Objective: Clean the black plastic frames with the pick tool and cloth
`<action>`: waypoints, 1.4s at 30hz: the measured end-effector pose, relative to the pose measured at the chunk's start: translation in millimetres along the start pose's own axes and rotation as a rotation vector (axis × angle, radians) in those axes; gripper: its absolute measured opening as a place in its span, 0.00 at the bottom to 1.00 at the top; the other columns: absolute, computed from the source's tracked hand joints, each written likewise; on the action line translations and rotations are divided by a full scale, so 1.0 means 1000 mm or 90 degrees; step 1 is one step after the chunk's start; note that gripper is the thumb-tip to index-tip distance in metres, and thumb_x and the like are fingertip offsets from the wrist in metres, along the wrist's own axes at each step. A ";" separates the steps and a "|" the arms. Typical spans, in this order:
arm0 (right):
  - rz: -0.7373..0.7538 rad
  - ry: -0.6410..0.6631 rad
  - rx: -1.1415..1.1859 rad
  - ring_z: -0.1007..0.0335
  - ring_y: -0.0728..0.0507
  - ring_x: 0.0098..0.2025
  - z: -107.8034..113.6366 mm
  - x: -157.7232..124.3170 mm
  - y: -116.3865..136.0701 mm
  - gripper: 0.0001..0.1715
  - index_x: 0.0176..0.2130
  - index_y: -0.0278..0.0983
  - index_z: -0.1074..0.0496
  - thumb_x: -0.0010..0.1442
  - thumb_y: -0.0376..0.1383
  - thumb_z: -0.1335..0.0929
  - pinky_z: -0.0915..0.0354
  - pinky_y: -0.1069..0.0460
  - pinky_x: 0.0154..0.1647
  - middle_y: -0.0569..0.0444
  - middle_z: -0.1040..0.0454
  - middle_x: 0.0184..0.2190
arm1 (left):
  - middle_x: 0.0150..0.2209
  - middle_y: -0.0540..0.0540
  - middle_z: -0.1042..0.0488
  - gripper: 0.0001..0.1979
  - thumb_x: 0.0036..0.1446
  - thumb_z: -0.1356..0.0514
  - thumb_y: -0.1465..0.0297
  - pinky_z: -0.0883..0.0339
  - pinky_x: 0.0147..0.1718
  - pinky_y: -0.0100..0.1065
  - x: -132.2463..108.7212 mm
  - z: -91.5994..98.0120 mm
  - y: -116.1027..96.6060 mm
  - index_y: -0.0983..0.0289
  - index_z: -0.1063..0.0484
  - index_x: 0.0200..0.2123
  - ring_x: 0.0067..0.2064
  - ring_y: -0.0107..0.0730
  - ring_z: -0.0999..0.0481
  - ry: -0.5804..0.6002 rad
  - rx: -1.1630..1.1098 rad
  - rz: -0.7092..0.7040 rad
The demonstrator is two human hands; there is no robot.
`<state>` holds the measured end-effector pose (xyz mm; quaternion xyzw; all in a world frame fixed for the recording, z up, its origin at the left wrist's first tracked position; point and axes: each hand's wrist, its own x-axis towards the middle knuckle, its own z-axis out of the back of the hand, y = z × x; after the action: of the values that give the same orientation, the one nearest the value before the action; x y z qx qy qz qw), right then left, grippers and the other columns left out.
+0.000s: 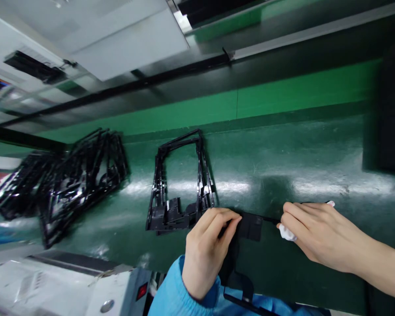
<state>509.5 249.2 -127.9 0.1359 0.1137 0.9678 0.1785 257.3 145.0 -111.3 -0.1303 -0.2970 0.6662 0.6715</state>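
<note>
A black plastic frame (252, 226) is close to me, tilted over the near edge of the bench. My left hand (210, 245) pinches it at its upper left corner between thumb and fingers. At the frame's far right end, my right hand (312, 235) is closed around a crumpled white cloth (287, 232), and its fingers meet the frame's thin bar. A second bit of white pokes out behind the right hand's knuckles. Just beyond my left hand, a small stack of similar black frames (169, 217) lies on the bench.
A large heap of black frames (82, 180) covers the left of the green bench (250, 158). At lower left stands a pale machine (62, 285) with a red switch. A dark block (388, 109) is at the right edge. Along the back runs a rail below white panels.
</note>
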 end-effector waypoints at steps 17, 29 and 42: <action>0.000 0.009 -0.008 0.38 0.46 0.27 0.002 0.002 0.000 0.15 0.36 0.37 0.33 0.63 0.19 0.40 0.45 0.49 0.28 0.55 0.34 0.31 | 0.39 0.53 0.29 0.06 0.74 0.47 0.76 0.27 0.39 0.34 0.016 -0.002 -0.006 0.60 0.35 0.43 0.38 0.33 0.25 0.117 0.149 -0.103; -0.011 -0.002 -0.005 0.39 0.46 0.27 0.003 0.004 0.002 0.14 0.35 0.37 0.35 0.63 0.19 0.39 0.46 0.49 0.28 0.55 0.35 0.31 | 0.39 0.51 0.27 0.05 0.70 0.41 0.76 0.26 0.40 0.29 0.000 -0.006 0.007 0.60 0.31 0.43 0.38 0.28 0.23 0.036 0.039 -0.028; -0.006 -0.003 -0.012 0.39 0.46 0.27 0.003 0.004 0.002 0.14 0.34 0.37 0.35 0.61 0.19 0.39 0.46 0.49 0.28 0.55 0.36 0.31 | 0.38 0.51 0.30 0.07 0.72 0.46 0.78 0.29 0.38 0.32 0.012 -0.008 -0.005 0.60 0.35 0.42 0.38 0.32 0.26 0.082 0.105 -0.061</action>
<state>506.6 249.3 -123.6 0.1358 0.1049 0.9677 0.1845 265.1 158.4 -111.8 -0.1024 -0.2034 0.6456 0.7289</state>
